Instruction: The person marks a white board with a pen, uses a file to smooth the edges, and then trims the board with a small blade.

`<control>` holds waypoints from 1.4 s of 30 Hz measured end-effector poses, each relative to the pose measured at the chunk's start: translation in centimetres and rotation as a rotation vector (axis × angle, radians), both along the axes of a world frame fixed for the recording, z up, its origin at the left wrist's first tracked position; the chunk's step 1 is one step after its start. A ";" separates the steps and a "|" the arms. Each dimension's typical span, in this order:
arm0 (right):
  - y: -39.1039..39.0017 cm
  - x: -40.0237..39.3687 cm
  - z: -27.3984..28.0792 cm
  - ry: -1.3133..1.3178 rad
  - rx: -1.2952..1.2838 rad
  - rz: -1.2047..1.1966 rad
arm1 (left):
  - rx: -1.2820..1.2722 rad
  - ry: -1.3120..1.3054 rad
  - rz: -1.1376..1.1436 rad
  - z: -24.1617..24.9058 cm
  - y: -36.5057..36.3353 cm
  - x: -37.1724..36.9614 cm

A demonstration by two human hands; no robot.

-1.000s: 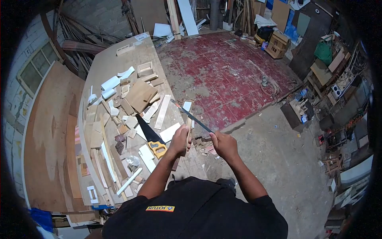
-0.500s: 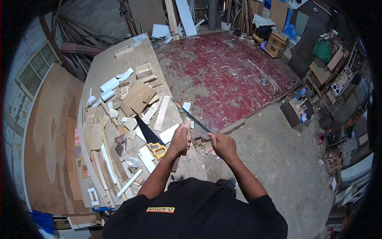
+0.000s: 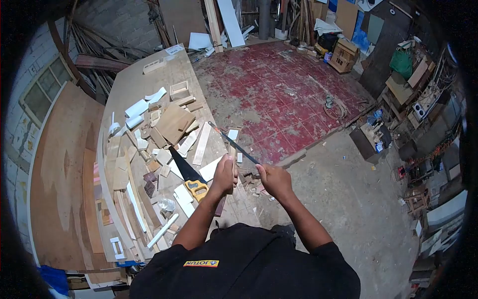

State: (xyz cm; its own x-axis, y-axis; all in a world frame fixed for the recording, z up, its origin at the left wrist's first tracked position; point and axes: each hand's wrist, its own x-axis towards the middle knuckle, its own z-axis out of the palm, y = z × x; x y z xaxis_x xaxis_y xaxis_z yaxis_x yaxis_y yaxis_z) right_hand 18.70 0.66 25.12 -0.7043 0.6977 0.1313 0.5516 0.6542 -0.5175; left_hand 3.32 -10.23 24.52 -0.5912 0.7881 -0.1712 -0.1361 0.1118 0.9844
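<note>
My left hand is closed round a narrow light wood strip at the right edge of the workbench. In my right hand is a long narrow dark tool, gripped at its near end; I cannot make out its exact kind. The tool slants away up and to the left, crossing over the wood strip beyond my left hand. Whether the two touch is hard to see. A handsaw with a yellow handle lies on the bench just left of my left hand.
The plywood workbench carries wood offcuts, white strips, a brown board and a small open wooden box. A large curved wood panel stands at the left. Red tiled floor lies ahead, and a cardboard box beyond.
My right hand and the dark tool have shifted slightly forward and to the left, so its tip reaches farther over the bench. My left hand keeps its hold on the wood strip.
</note>
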 end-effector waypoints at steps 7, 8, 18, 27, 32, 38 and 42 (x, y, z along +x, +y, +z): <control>0.7 -2.3 1.4 0.086 0.073 -0.018 | -0.036 0.118 -0.094 -0.5 0.7 2.1; 0.7 -2.2 1.3 0.088 0.073 -0.021 | -0.026 0.069 -0.110 -0.8 0.7 1.7; 0.7 -2.0 0.6 -0.015 0.082 -0.041 | 0.042 -0.117 0.001 -0.9 0.2 0.6; 3.0 -0.7 0.9 0.090 0.122 -0.132 | 0.064 -0.117 0.004 0.1 0.5 -1.8; -0.1 -0.2 2.9 -0.016 0.082 0.013 | 0.040 -0.125 0.006 0.1 0.7 -2.2; -0.2 -1.8 2.7 -0.044 0.055 -0.043 | -0.020 -0.019 0.009 -1.1 1.4 0.1; 0.1 -2.3 2.9 -0.006 0.063 -0.048 | 0.018 0.021 -0.046 -1.3 1.6 0.2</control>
State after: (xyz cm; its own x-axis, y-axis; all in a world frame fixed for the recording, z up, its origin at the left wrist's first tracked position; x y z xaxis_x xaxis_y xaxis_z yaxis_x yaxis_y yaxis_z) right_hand 16.40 0.74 28.06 -0.6715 0.7207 0.1722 0.5857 0.6585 -0.4726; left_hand 3.55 -8.64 23.24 -0.5579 0.8171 -0.1453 -0.1108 0.1001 0.9888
